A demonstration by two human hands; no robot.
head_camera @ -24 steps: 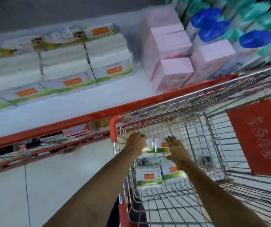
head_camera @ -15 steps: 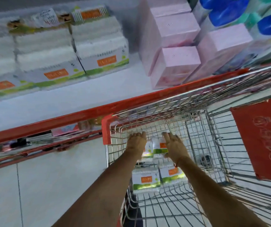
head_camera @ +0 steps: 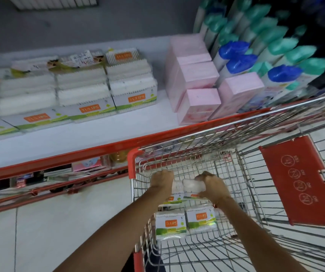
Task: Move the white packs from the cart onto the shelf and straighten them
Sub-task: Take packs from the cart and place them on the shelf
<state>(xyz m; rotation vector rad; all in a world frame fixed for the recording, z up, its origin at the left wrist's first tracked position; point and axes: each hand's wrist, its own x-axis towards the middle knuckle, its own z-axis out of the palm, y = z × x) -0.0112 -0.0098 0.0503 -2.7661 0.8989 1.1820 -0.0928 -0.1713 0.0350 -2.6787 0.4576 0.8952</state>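
Inside the wire cart (head_camera: 242, 165), my left hand (head_camera: 162, 180) and my right hand (head_camera: 211, 183) press from either side on a pair of white packs (head_camera: 189, 187) with orange labels, lifted above the cart floor. Two more white packs (head_camera: 185, 224) lie side by side on the cart bottom, nearer me. On the white shelf (head_camera: 63, 142) above and to the left, several rows of the same white packs (head_camera: 79, 93) lie stacked with their orange labels facing forward.
Pink boxes (head_camera: 195, 83) stand on the shelf right of the white packs, then blue-capped and green-capped bottles (head_camera: 260, 55). A red shelf edge (head_camera: 59, 160) runs across in front of the cart. The cart's red child-seat flap (head_camera: 299, 179) is at right. A lower shelf holds other goods.
Both hands have closed onto the pair of packs and raised them off the cart floor. My view has tilted up, so more of the shelf shows.
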